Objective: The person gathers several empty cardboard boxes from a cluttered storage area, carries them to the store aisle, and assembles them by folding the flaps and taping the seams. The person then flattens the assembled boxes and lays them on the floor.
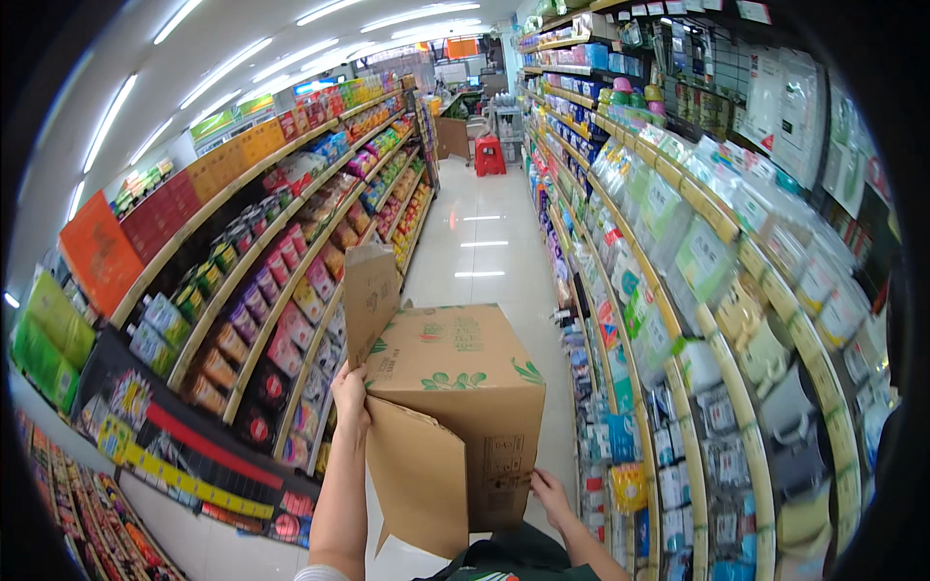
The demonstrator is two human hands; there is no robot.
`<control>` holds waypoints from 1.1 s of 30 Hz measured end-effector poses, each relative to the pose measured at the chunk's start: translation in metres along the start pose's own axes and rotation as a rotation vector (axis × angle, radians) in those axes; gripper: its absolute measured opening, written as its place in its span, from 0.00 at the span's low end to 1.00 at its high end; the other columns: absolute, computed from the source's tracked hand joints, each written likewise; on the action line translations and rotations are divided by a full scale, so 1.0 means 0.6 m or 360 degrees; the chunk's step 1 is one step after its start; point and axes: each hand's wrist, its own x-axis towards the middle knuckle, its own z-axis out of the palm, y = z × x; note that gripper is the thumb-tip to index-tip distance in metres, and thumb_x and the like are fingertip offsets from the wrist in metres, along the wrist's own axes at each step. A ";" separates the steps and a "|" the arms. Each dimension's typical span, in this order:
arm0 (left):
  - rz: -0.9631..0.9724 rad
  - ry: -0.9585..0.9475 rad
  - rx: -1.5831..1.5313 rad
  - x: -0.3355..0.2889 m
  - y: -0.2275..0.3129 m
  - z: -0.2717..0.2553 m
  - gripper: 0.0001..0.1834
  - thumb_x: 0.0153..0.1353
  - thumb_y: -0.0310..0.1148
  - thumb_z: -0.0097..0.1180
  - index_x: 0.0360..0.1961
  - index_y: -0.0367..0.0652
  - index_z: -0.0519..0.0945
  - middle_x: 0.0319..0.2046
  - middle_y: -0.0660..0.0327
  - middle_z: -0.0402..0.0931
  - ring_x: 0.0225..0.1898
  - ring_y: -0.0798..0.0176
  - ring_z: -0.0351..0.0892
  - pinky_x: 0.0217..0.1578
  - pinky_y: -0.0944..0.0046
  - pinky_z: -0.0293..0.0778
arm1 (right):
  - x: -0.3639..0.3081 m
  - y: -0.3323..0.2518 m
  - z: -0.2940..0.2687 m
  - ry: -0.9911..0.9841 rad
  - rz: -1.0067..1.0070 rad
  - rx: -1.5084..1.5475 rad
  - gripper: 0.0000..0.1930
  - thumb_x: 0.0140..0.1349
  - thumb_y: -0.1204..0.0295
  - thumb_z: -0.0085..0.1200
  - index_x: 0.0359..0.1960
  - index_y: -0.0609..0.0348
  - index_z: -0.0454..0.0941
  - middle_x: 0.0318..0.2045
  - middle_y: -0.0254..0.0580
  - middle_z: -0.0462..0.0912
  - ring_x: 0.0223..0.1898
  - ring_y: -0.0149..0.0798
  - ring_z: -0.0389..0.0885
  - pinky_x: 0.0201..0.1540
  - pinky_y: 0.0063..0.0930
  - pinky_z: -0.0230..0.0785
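A large brown cardboard box [455, 349] with green leaf prints is held up in front of my body, over the aisle. Its flaps hang open on the left side, one standing up at the far corner and another folded down toward me. My left hand [351, 395] is closed on the box's left edge where the flaps meet, thumb on top. Lower down, my right hand [552, 499] pinches the near right edge of the box, its fingers partly hidden behind the cardboard. The inside of the box is out of sight.
Snack shelves [291, 257] run along the left, household-goods shelves [668, 290] close by on the right. A pale tiled floor [475, 228] stretches ahead to a red stool [489, 155]. Beside the stool leans a brown cardboard piece [451, 138]. A low display [194, 465] stands at the near left.
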 end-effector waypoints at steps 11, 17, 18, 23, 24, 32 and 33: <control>-0.0087 -0.0260 0.0139 0.399 0.054 0.338 0.17 0.60 0.24 0.48 0.51 0.38 0.79 0.45 0.58 0.79 0.43 0.64 0.76 0.46 0.66 0.70 | 0.371 -0.194 0.037 0.0561 -0.1087 -0.0860 0.11 0.64 0.71 0.51 0.42 0.67 0.77 0.31 0.55 0.81 0.28 0.43 0.82 0.30 0.30 0.74; -0.0003 -0.0380 0.0284 0.637 0.056 0.447 0.17 0.60 0.29 0.50 0.51 0.39 0.76 0.44 0.57 0.78 0.42 0.60 0.76 0.47 0.60 0.70 | 0.608 -0.322 0.081 0.0551 -0.0843 -0.0655 0.15 0.62 0.68 0.54 0.46 0.66 0.76 0.35 0.52 0.81 0.28 0.43 0.82 0.33 0.33 0.75; 0.0068 -0.0439 0.0310 0.686 0.055 0.460 0.18 0.59 0.32 0.52 0.51 0.39 0.75 0.44 0.56 0.78 0.43 0.56 0.76 0.47 0.55 0.71 | 0.652 -0.341 0.092 0.0508 -0.0778 -0.0541 0.17 0.62 0.67 0.53 0.48 0.65 0.74 0.38 0.52 0.81 0.30 0.42 0.81 0.34 0.32 0.75; -0.0255 -0.0599 0.0191 0.943 0.091 0.532 0.20 0.62 0.36 0.51 0.53 0.38 0.72 0.49 0.49 0.76 0.48 0.51 0.77 0.51 0.52 0.71 | 0.853 -0.437 0.175 0.0455 -0.0812 -0.0319 0.21 0.65 0.65 0.50 0.57 0.63 0.68 0.49 0.50 0.75 0.41 0.41 0.79 0.39 0.31 0.74; -0.0277 -0.0613 0.0164 0.987 0.104 0.550 0.19 0.63 0.35 0.50 0.53 0.37 0.72 0.48 0.51 0.76 0.48 0.51 0.76 0.50 0.51 0.70 | 0.889 -0.463 0.188 0.0442 -0.0848 -0.0352 0.22 0.65 0.65 0.49 0.57 0.63 0.67 0.50 0.51 0.74 0.43 0.42 0.78 0.39 0.32 0.74; -0.0370 -0.0738 0.0324 1.308 0.115 0.762 0.19 0.64 0.36 0.49 0.54 0.39 0.72 0.49 0.51 0.76 0.48 0.53 0.76 0.50 0.52 0.71 | 1.204 -0.635 0.233 0.0544 -0.0983 -0.0588 0.19 0.56 0.76 0.54 0.51 0.66 0.70 0.39 0.56 0.78 0.28 0.49 0.81 0.32 0.37 0.75; -0.0372 -0.0738 0.0348 1.345 0.106 0.797 0.19 0.64 0.36 0.49 0.54 0.39 0.73 0.48 0.51 0.76 0.48 0.53 0.77 0.50 0.53 0.70 | 1.253 -0.649 0.236 0.0544 -0.0912 -0.0699 0.18 0.56 0.76 0.52 0.49 0.67 0.71 0.38 0.58 0.78 0.29 0.52 0.80 0.34 0.39 0.74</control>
